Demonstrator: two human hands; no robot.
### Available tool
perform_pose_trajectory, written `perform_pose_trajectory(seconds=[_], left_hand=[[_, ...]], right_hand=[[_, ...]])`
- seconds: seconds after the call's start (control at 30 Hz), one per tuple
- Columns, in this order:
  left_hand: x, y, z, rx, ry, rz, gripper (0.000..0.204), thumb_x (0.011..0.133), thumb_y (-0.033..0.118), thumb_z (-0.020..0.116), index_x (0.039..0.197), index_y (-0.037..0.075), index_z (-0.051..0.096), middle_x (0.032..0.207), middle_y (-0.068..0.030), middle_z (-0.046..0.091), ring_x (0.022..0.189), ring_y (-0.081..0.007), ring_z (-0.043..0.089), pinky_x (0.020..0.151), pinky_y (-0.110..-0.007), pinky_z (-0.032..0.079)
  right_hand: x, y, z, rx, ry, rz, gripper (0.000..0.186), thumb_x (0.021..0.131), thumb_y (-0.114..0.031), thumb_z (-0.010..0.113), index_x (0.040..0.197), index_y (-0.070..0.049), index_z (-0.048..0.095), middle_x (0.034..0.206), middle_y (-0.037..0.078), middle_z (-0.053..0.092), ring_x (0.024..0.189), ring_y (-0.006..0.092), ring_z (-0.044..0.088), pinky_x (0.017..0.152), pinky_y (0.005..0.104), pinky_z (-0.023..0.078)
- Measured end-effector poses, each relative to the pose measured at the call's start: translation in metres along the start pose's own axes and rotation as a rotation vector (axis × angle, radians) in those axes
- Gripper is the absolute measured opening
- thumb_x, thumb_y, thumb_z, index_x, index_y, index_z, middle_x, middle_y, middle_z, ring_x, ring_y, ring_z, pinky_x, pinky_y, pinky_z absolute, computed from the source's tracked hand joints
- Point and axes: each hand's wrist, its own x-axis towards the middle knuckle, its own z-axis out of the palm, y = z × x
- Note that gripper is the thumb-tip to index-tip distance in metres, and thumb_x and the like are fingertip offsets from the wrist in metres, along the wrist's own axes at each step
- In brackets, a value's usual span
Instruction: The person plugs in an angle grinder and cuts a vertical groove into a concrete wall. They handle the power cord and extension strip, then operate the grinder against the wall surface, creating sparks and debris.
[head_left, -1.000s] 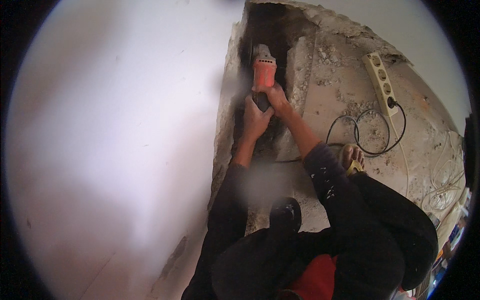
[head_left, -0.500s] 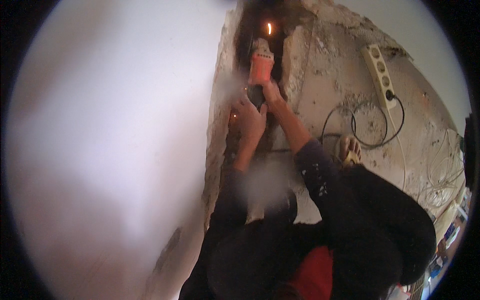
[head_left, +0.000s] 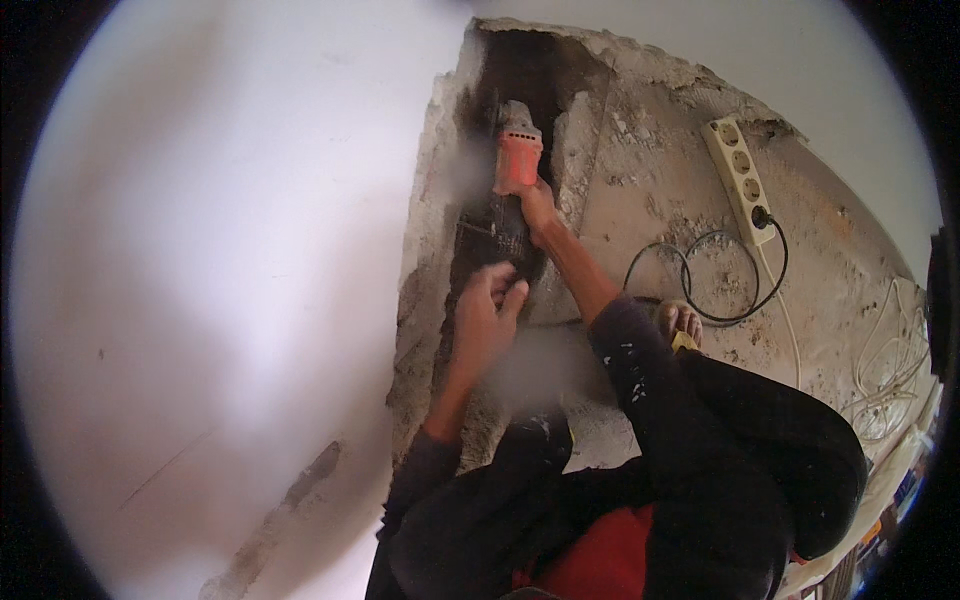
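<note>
An orange-red angle grinder [head_left: 518, 160] with a grey head lies along a dark channel [head_left: 540, 70] cut into the floor beside the white wall. My right hand [head_left: 538, 210] is closed around its rear part. No sparks show at its head. Nearer to me in the channel is my left hand [head_left: 484, 322], apart from the grinder. Its fingers are curled in toward the thumb, and whatever may be between them is hidden. A thin rod [head_left: 475, 229] crosses the channel between the grinder and my left hand.
A cream power strip [head_left: 742, 180] lies on the rough floor to the right, with a black cable [head_left: 690, 275] looped beside it. My foot [head_left: 680, 320] rests near the loops. Thin pale wires [head_left: 890, 375] are coiled farther right. Broken edges line the channel.
Sparks and a bright glow at the grinder's head are gone. My left hand has drawn back from beside the grinder toward me. The grinder stays in my right hand.
</note>
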Motion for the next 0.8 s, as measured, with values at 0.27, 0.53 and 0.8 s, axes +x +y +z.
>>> perform_pose_trajectory(seconds=[0.27, 0.53, 0.8], left_hand=[[0.053, 0.019, 0.0, 0.498, -0.291, -0.085, 0.091, 0.089, 0.044, 0.059, 0.139, -0.02, 0.018, 0.138, -0.0406, 0.034, 0.131, -0.0465, 0.037, 0.11, -0.044, 0.031], [0.103, 0.015, 0.028, 0.579, -0.203, -0.181, 0.077, 0.082, 0.015, 0.056, 0.134, -0.024, 0.014, 0.126, -0.0477, 0.037, 0.115, -0.0528, 0.049, 0.102, -0.048, 0.04], [0.118, -0.034, 0.052, 0.461, 0.011, -0.194, 0.089, 0.081, 0.018, 0.068, 0.138, -0.017, 0.01, 0.129, -0.0419, 0.035, 0.118, -0.0532, 0.045, 0.103, -0.049, 0.039]], right_hand=[[0.01, -0.005, -0.002, -0.023, 0.078, 0.055, 0.046, 0.064, -0.02, 0.075, 0.103, -0.003, 0.06, 0.091, 0.008, 0.064, 0.077, 0.0217, 0.06, 0.074, 0.0357, 0.048], [0.007, -0.002, 0.002, -0.077, 0.126, 0.039, 0.034, 0.063, -0.022, 0.077, 0.088, -0.003, 0.066, 0.082, 0.006, 0.065, 0.069, 0.0193, 0.06, 0.066, 0.0345, 0.047], [0.017, 0.009, -0.003, -0.11, 0.06, 0.018, 0.034, 0.063, -0.023, 0.076, 0.088, -0.003, 0.066, 0.079, 0.006, 0.065, 0.067, 0.0185, 0.059, 0.065, 0.0342, 0.047]])
